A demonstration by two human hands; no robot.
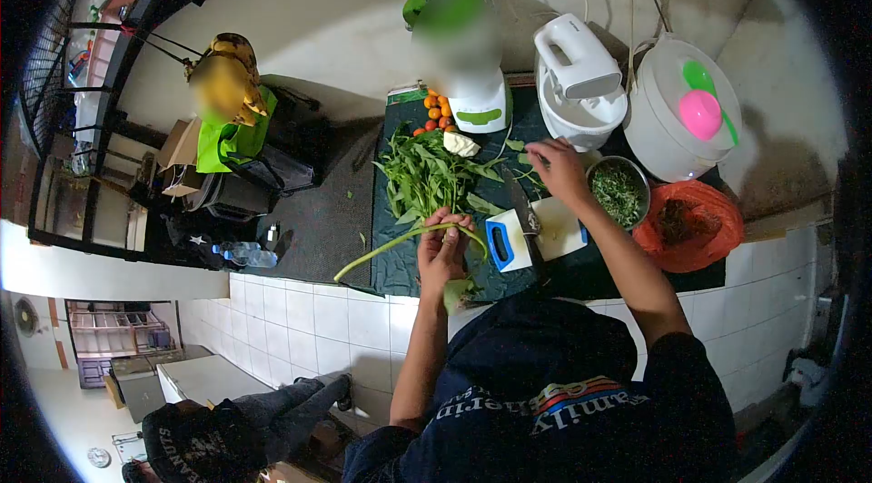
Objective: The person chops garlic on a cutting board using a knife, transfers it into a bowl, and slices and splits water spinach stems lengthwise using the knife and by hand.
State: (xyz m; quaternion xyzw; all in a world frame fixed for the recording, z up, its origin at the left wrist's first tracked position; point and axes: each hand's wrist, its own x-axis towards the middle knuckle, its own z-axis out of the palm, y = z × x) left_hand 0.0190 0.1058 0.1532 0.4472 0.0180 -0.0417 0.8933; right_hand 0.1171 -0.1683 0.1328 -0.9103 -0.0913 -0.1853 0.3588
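Closed around a long green leafy-vegetable stalk (381, 251), my left hand (442, 245) is at the front edge of the dark-covered table. The stalk curves out on both sides, with a leaf (461, 290) hanging at one end. Just beyond lies a heap of leafy greens (413, 170). My right hand (559, 170) hovers past the cutting board, fingers bent and apart, near loose leaves and the mixer bowl; nothing shows in it. A knife (525, 211) rests across the white cutting board (556, 227) with its blue handle. Chopped greens fill a metal bowl (618, 192).
At the back stand a green-and-white blender (480, 106) and a white stand mixer (581, 65). Small orange fruits (436, 111) lie beside a pale lump (460, 145). To the right are a white lidded bin (668, 111) and a red plastic bag (695, 233). Another person (218, 438) is behind, lower left.
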